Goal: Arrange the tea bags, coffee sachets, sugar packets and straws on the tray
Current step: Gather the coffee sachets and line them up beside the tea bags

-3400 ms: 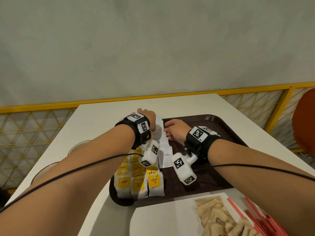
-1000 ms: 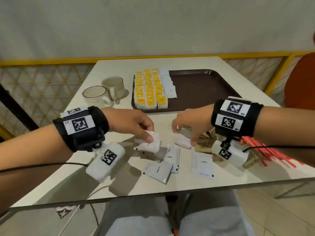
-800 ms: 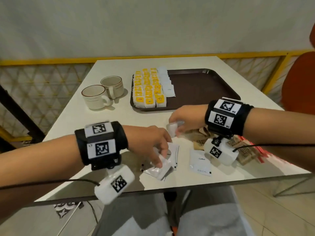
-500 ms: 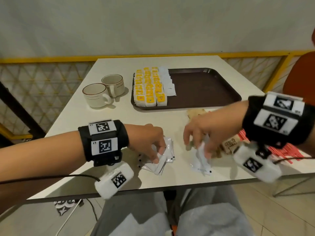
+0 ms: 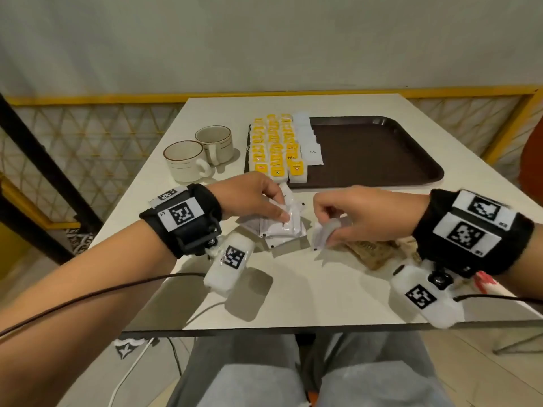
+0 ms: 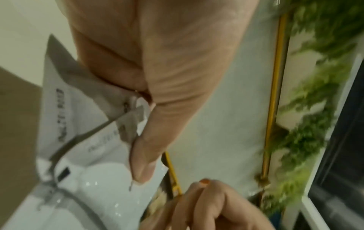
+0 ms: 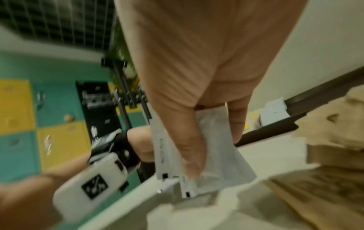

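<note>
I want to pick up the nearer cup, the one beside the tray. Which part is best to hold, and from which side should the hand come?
Probably the handle. The nearer cup stands upright on the table, and its handle points toward the person and the tray. A hand coming from the near right side can hook it, well clear of the second cup behind.

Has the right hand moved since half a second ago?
Yes. The right hand has come back toward the tray, lifting a white coffee sachet off the table.
</note>
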{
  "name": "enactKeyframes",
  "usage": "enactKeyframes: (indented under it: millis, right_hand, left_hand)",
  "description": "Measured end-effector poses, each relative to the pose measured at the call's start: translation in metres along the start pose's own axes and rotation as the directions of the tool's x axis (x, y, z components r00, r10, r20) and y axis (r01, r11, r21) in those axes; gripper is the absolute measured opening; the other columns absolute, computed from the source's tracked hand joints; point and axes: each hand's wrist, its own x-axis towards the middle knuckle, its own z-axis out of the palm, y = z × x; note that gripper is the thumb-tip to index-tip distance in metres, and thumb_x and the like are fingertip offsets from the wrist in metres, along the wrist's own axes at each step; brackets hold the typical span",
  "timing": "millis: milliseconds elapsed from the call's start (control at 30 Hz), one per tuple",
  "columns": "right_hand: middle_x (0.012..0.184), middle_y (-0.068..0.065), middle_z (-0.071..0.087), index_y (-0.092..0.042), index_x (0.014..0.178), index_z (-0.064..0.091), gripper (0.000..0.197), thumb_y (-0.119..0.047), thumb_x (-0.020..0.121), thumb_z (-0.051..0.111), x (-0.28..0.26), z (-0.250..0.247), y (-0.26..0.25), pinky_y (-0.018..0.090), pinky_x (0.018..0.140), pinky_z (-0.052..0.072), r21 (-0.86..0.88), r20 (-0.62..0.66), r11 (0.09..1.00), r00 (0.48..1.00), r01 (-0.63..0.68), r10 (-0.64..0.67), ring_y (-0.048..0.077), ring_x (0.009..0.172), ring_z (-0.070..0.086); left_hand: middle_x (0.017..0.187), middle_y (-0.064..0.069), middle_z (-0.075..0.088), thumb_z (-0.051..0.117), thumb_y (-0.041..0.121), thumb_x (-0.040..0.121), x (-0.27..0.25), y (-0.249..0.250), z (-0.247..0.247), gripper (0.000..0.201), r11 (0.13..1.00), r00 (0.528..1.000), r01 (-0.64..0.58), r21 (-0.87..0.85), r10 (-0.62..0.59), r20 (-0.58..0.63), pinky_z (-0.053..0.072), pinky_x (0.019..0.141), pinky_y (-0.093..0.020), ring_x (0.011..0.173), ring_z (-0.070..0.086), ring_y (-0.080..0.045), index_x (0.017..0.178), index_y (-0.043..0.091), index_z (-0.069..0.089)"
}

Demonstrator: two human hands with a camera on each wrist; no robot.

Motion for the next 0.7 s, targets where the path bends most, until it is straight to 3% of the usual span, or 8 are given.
enactKeyframes:
  millis: [67, 200, 300, 367, 467, 500, 567, 700]
  right_hand:
    - [0.087, -0.010, 0.056, -0.028, 0.095, 0.054, 0.032, -0.014, 0.077, 0.076, 0.004, -0.009, 0.006, 0.020, 0.069, 0.042, 0.158, -0.121, 0.987, 0.992, -0.027, 0.046, 0.006, 0.075, 0.049]
    - [0.114, -0.003, 0.066, -0.035, 0.106, 0.062, 0.033, -0.013, 0.083, 0.072, 0.018, -0.019, 0.023, 0.032, 0.089, 0.053, 0.447, -0.387, 0.894, 0.897, -0.021, 0.214, 0.013, 0.101, 0.063]
    - [0.111, 0.009, 0.070, -0.012, 0.112, 0.066, 0.023, -0.004, 0.090, 0.061, 0.036, -0.019, 0.030, 0.036, 0.090, 0.054, 0.817, -0.458, 0.537, 0.802, 0.210, 0.383, 0.021, 0.101, 0.068]
    - [0.113, 0.019, 0.067, 0.003, 0.121, 0.059, 0.030, -0.001, 0.091, 0.057, 0.049, -0.015, 0.035, 0.038, 0.090, 0.054, 0.906, -0.379, 0.341, 0.840, 0.251, 0.389, 0.027, 0.100, 0.067]
    - [0.114, 0.023, 0.065, 0.004, 0.125, 0.055, 0.041, -0.007, 0.086, 0.061, 0.061, -0.002, 0.042, 0.041, 0.087, 0.054, 0.948, -0.214, 0.298, 0.922, 0.116, 0.323, 0.030, 0.097, 0.066]
    - [0.117, 0.022, 0.065, 0.003, 0.126, 0.055, 0.045, -0.011, 0.084, 0.062, 0.064, 0.004, 0.045, 0.040, 0.087, 0.054, 0.957, -0.159, 0.279, 0.946, 0.078, 0.281, 0.030, 0.099, 0.065]
    - [0.124, 0.022, 0.063, -0.001, 0.128, 0.054, 0.046, -0.014, 0.086, 0.065, 0.068, 0.011, 0.049, 0.043, 0.092, 0.053, 0.971, -0.082, 0.237, 0.976, 0.032, 0.203, 0.032, 0.106, 0.063]
    - [0.123, 0.022, 0.062, -0.008, 0.124, 0.059, 0.038, -0.014, 0.087, 0.061, 0.066, 0.014, 0.051, 0.047, 0.090, 0.051, 0.982, -0.105, 0.176, 0.979, 0.073, 0.175, 0.035, 0.104, 0.062]
  left_hand:
    - [0.049, 0.009, 0.055, 0.077, 0.021, 0.078, 0.005, 0.001, -0.010, 0.013, 0.988, 0.994, -0.030, -0.154, 0.014, -0.105, 0.036, 0.042, -0.018, 0.042, 0.043, -0.006, 0.075, 0.012, 0.069]
    - [0.054, 0.004, 0.056, 0.077, 0.016, 0.077, 0.027, 0.005, -0.013, 0.018, 0.903, 0.948, -0.115, -0.414, -0.025, -0.318, 0.034, 0.047, -0.020, 0.049, 0.045, -0.012, 0.063, 0.017, 0.065]
    - [0.044, 0.012, 0.050, 0.075, 0.012, 0.079, 0.040, 0.006, -0.003, 0.021, 0.885, 0.930, -0.130, -0.447, -0.047, -0.363, 0.031, 0.041, -0.015, 0.038, 0.039, -0.002, 0.064, 0.014, 0.062]
    - [0.040, 0.015, 0.047, 0.073, 0.011, 0.081, 0.046, 0.004, 0.008, 0.021, 0.882, 0.941, -0.113, -0.457, -0.052, -0.333, 0.030, 0.039, -0.013, 0.035, 0.037, 0.001, 0.066, 0.012, 0.060]
    - [0.052, 0.012, 0.059, 0.072, 0.004, 0.081, 0.052, -0.006, 0.022, 0.017, 0.865, 0.962, -0.110, -0.490, -0.031, -0.270, 0.043, 0.051, -0.014, 0.046, 0.051, 0.001, 0.069, 0.009, 0.061]
    - [0.066, 0.004, 0.069, 0.074, 0.004, 0.079, 0.054, -0.010, 0.023, 0.008, 0.855, 0.968, -0.114, -0.506, -0.020, -0.251, 0.052, 0.062, -0.022, 0.059, 0.062, -0.005, 0.076, 0.005, 0.066]
    - [0.094, -0.009, 0.074, 0.075, 0.008, 0.079, 0.055, -0.012, 0.023, 0.018, 0.836, 0.975, -0.130, -0.534, 0.011, -0.221, 0.056, 0.081, -0.035, 0.086, 0.069, -0.020, 0.096, 0.004, 0.071]
    - [0.099, -0.013, 0.071, 0.064, 0.005, 0.086, 0.056, -0.010, 0.025, 0.021, 0.736, 0.971, -0.169, -0.655, 0.011, -0.238, 0.056, 0.075, -0.029, 0.086, 0.068, -0.021, 0.107, 0.002, 0.068]
